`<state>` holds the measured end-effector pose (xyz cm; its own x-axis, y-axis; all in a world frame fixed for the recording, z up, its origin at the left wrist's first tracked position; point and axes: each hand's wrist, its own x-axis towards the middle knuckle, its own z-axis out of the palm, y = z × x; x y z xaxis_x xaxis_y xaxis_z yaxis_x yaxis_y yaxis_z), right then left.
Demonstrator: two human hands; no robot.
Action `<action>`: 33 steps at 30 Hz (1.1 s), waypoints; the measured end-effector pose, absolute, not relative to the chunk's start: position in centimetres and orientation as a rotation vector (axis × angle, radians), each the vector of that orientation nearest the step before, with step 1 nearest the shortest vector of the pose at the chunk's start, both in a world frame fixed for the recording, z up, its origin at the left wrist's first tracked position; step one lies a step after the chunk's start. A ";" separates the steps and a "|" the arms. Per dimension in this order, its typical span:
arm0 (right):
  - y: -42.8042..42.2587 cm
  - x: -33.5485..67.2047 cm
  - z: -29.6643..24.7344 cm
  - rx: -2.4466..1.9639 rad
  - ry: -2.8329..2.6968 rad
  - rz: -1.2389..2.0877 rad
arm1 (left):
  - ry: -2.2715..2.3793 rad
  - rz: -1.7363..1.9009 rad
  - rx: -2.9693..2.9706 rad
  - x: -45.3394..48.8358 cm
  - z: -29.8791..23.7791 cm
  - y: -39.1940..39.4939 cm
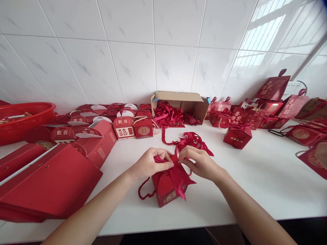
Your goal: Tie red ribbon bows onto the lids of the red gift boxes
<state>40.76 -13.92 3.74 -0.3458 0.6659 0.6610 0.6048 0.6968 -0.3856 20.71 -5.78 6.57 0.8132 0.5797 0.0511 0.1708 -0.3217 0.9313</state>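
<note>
A small red gift box with gold print stands on the white table in front of me, a dark red cord handle looping out at its left side. Across its top lies a shiny red ribbon, its cut ends hanging over the front. My left hand pinches the ribbon at the top of the box. From the other side my right hand closes its fingertips on the ribbon; its exact grip is partly hidden. Behind the hands lies a loose heap of red ribbons.
An open cardboard box full of ribbons stands against the tiled wall. Several red gift boxes and large red cartons fill the left, near a red basin. Finished-looking boxes with bows stand at the right.
</note>
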 end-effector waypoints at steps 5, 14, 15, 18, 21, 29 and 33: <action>-14.0 41.1 3.7 -0.957 -2.043 0.089 | 0.565 0.436 1.867 20.7 6.7 -5.9; -14.1 41.6 3.5 -0.962 -2.027 0.110 | 0.500 0.438 1.813 20.6 5.7 -5.4; -14.1 41.6 3.5 -0.963 -2.027 0.111 | 0.494 0.442 1.806 20.6 5.6 -5.4; -14.2 41.5 3.4 -0.963 -2.028 0.082 | 0.487 0.480 1.802 20.6 5.6 -5.5; -14.2 41.3 3.5 -0.960 -2.050 0.013 | 0.494 0.515 1.831 20.6 5.7 -5.7; -13.9 41.1 3.2 -1.027 -2.006 -0.089 | 0.483 0.491 1.809 20.4 6.1 -6.2; -13.9 41.0 3.2 -0.999 -1.991 -0.063 | 0.531 0.512 1.754 20.6 6.1 -6.4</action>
<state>41.00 -13.90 3.17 -0.2878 0.6228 0.7275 0.6675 0.6752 -0.3140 20.59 -6.44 6.08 0.8008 0.5954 0.0647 0.0870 -0.2226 0.9710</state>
